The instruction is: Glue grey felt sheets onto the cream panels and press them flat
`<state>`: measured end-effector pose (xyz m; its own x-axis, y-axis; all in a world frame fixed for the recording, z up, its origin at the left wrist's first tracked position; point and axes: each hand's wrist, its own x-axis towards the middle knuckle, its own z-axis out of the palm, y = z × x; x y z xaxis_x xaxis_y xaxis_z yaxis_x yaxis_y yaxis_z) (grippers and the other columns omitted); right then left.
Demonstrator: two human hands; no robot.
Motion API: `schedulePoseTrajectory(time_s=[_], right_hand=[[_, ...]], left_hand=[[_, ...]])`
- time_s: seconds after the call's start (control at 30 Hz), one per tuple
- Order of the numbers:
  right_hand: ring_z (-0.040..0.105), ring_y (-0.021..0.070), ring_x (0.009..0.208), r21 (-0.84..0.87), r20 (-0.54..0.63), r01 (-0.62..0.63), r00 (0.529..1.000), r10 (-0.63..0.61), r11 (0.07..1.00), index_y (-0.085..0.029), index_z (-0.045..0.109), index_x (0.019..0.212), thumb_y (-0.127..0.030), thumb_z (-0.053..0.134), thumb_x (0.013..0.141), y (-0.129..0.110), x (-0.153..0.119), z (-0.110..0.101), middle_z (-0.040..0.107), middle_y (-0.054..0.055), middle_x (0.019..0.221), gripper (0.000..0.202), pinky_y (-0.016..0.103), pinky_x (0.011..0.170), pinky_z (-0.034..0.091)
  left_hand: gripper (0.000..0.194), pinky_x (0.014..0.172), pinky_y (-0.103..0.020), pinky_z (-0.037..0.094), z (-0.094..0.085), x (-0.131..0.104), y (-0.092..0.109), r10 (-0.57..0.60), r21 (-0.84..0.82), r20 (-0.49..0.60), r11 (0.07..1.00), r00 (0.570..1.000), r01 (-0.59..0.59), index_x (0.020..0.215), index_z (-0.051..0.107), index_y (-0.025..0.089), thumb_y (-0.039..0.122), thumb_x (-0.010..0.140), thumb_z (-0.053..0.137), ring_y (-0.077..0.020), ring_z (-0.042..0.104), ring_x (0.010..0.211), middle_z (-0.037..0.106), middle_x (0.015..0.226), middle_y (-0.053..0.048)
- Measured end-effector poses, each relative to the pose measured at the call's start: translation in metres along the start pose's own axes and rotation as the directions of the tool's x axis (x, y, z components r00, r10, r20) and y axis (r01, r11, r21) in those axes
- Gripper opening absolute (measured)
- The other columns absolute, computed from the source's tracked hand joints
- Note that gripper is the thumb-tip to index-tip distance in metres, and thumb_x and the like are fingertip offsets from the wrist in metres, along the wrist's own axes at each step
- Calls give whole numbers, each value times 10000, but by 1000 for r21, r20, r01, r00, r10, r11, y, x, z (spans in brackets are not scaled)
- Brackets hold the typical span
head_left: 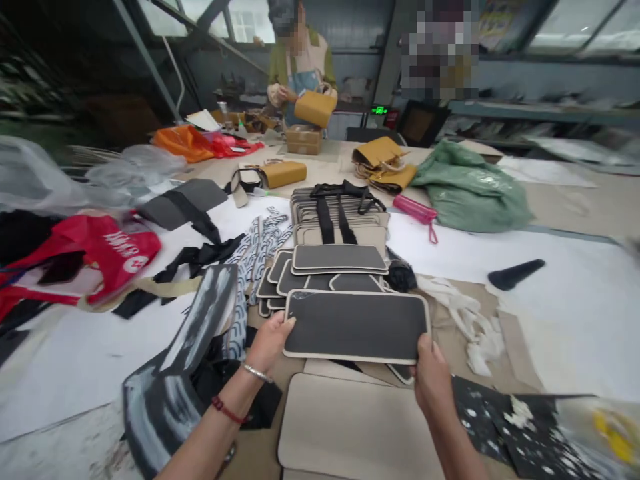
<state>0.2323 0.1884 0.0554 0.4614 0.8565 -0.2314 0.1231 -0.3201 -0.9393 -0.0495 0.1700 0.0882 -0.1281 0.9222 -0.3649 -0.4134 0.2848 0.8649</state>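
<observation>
Between my two hands is a dark grey panel (357,328) with rounded corners and a pale edge, tilted up toward me. My left hand (273,339) pinches its left end, thumb on the face. At the right end my right hand (433,373) grips the lower corner. Just behind lies a loose pile of similar dark panels (340,258). Farther back, a stack of beige panels (303,208) is bound with black straps. Below my hands rests a larger beige panel (355,427) on the table.
Black pieces smeared white (165,407) and patterned strips (253,267) lie at left, near a red bag (115,247). Toward the right are a pink pouch (415,209), a green sack (470,190) and a dark tapered object (516,275). Across the table a person (303,73) holds a yellow bag (315,109).
</observation>
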Motion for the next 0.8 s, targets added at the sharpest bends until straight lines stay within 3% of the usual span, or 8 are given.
schedulePoseTrajectory(time_s=[0.13,0.33,0.5,0.63,0.8], right_hand=[[461,119,513,78,6,-95,995,95,992,-201,534,764,-520,431,749,-15,1,12,487,-33,577,335,201,400,378],[503,122,595,203,36,-164,986,160,965,-207,532,853,-552,424,748,-18,13,20,545,-20,688,377,194,444,396],[423,108,431,32,95,22,995,-25,999,-203,476,698,-565,464,726,-28,26,13,432,-54,504,363,214,368,316],[444,120,403,-174,133,184,978,-162,967,-217,444,668,-564,502,698,-36,41,8,450,-53,515,353,248,407,368],[495,164,483,-274,109,233,971,-211,933,-225,470,687,-590,384,747,-41,51,9,504,-4,559,379,290,470,424]], left_hand=[[371,704,-323,488,0,14,2,-7,34,-1,999,1000,7,841,587,129,350,569,709,-206,632,737,676,740,-44],[407,698,-331,490,5,36,4,26,85,-38,996,999,-23,818,582,153,396,522,720,-214,628,750,677,763,-32],[415,677,-327,483,8,50,14,63,170,-61,984,996,-52,739,571,160,448,481,720,-204,612,687,644,639,-1],[402,649,-302,469,10,59,20,105,243,-24,965,994,-96,729,558,172,480,508,690,-175,582,630,610,605,22],[286,588,-269,440,15,68,22,194,295,-33,939,980,-176,667,538,178,442,585,612,-155,532,586,552,549,31]])
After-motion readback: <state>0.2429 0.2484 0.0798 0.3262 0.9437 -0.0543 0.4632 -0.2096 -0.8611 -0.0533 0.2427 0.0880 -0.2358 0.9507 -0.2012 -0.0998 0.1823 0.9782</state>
